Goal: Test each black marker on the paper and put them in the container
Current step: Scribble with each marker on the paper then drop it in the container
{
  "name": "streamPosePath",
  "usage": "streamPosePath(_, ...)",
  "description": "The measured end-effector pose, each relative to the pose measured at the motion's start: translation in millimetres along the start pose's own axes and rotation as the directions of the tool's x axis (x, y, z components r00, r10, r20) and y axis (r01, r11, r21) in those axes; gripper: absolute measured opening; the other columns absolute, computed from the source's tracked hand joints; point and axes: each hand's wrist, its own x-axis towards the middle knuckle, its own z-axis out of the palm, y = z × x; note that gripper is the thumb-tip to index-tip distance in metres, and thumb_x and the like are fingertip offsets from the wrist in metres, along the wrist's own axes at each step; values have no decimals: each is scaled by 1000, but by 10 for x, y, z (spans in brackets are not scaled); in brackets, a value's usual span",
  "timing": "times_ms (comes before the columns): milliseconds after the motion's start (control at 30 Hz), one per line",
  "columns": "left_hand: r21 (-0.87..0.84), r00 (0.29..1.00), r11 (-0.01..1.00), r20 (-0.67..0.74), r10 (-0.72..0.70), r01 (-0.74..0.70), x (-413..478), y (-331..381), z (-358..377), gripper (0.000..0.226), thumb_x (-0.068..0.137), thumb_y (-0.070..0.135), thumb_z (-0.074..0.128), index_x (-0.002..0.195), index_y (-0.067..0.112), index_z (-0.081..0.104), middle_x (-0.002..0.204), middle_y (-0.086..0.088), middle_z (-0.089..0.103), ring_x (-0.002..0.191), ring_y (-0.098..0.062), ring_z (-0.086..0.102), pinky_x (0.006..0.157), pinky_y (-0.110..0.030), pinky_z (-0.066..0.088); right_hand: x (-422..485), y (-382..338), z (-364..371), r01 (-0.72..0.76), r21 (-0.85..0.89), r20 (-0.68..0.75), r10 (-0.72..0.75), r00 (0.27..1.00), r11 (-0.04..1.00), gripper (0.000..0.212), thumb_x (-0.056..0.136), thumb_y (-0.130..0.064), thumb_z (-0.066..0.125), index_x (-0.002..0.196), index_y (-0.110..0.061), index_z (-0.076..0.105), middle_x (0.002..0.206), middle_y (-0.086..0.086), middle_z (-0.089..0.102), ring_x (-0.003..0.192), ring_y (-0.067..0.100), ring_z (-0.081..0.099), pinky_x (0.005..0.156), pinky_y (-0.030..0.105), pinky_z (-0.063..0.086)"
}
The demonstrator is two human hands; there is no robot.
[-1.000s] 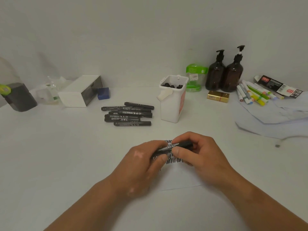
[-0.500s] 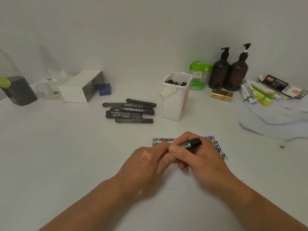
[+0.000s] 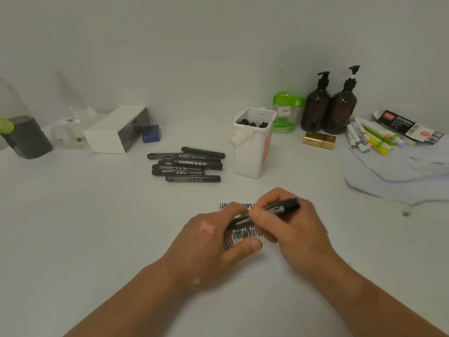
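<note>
Both hands hold one black marker [image 3: 284, 206] just above the white paper [image 3: 267, 263], which carries rows of black scribbles. My right hand [image 3: 296, 229] pinches the marker's barrel, its back end pointing up and right. My left hand [image 3: 206, 239] has its fingers curled round the marker's left end, with the thumb stretched out below. Whether the cap is on is hidden by the fingers. Several more black markers [image 3: 187, 165] lie in a pile further back. To their right stands the white container [image 3: 252, 154] with dark marker ends showing at its top.
Along the wall stand two brown pump bottles [image 3: 328, 110], a green-lidded jar [image 3: 285, 113], a gold box [image 3: 319, 141], coloured markers [image 3: 369, 139] on loose paper at the right, and a white box [image 3: 116, 131] and a blue block [image 3: 150, 133] at the left.
The marker has tilted, its right end rising. My hands have drawn slightly apart, my left thumb has dropped below the marker, and scribbles now show between them.
</note>
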Motion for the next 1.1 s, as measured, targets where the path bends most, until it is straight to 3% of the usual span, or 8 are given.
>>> streamPosePath(100, 49, 997, 998, 52, -53, 50, 0, -112, -54, 73, 70, 78, 64, 126, 33, 55, 93, 25, 52, 84, 8, 51, 73, -8, 35, 75, 7, -134, -79, 200, -160, 112, 981, 977, 14, 70, -23, 77, 66, -20, 64, 49, -5, 51, 44, 9, 46, 45, 20, 39)
streamPosePath(167, 99, 987, 993, 144, -75, 61, -21, -197, -93, 83, 64, 83, 66, 132, 39, 53, 114, 25, 48, 106, 9, 46, 87, -9, 35, 100, 23, -202, -129, 292, -161, 181, 970, 948, 16, 70, -17, 75, 64, -18, 61, 48, -4, 44, 43, 11, 38, 43, 23, 34)
streamPosePath(233, 151, 973, 986, 203, -106, 76, -31, -251, -98, 89, 61, 84, 69, 137, 42, 50, 125, 27, 44, 116, 4, 41, 95, -12, 34, 91, 29, -213, -192, 284, -85, 224, 971, 939, 12, 64, -25, 75, 67, -19, 65, 48, -2, 44, 43, 12, 37, 42, 23, 31)
streamPosePath(300, 193, 966, 977, 222, -134, 91, -22, -271, -89, 91, 60, 86, 67, 139, 42, 51, 129, 26, 44, 118, -2, 40, 101, -23, 38, 59, 32, -173, -247, 190, 14, 249, 968, 950, 20, 65, -32, 69, 79, -19, 76, 51, 4, 55, 45, 16, 47, 41, 25, 37)
streamPosePath(400, 229, 965, 968, 212, -155, 105, -9, -283, -91, 89, 61, 87, 64, 138, 43, 53, 130, 24, 44, 118, -5, 41, 103, -29, 39, 2, 35, -56, -304, 102, 120, 292, 949, 947, 18, 76, -25, 66, 86, -20, 80, 63, 10, 70, 54, 20, 64, 47, 29, 51)
streamPosePath(500, 244, 962, 963, 214, -168, 113, -17, -298, -92, 87, 63, 86, 64, 138, 43, 52, 132, 24, 43, 119, -5, 40, 104, -28, 38, -23, 51, 15, -284, -89, 85, 291, 953, 955, 5, 79, -20, 76, 82, -23, 76, 58, 4, 67, 50, 15, 62, 50, 22, 50)
streamPosePath(567, 249, 961, 962, 217, -173, 117, -21, -305, -87, 87, 64, 86, 65, 139, 43, 51, 134, 24, 42, 120, -4, 39, 105, -27, 36, -30, 75, 28, -269, -195, 38, 281, 959, 943, 12, 80, -14, 78, 79, -25, 73, 52, 1, 64, 43, 14, 57, 46, 17, 46)
streamPosePath(1100, 227, 965, 966, 201, -169, 122, -26, -353, -61, 87, 62, 86, 66, 136, 44, 53, 132, 24, 41, 121, -2, 38, 106, -26, 37, -33, 71, 40, -259, -343, 44, 291, 956, 903, 8, 80, -21, 76, 79, -29, 74, 53, -10, 64, 45, 6, 58, 47, 13, 44)
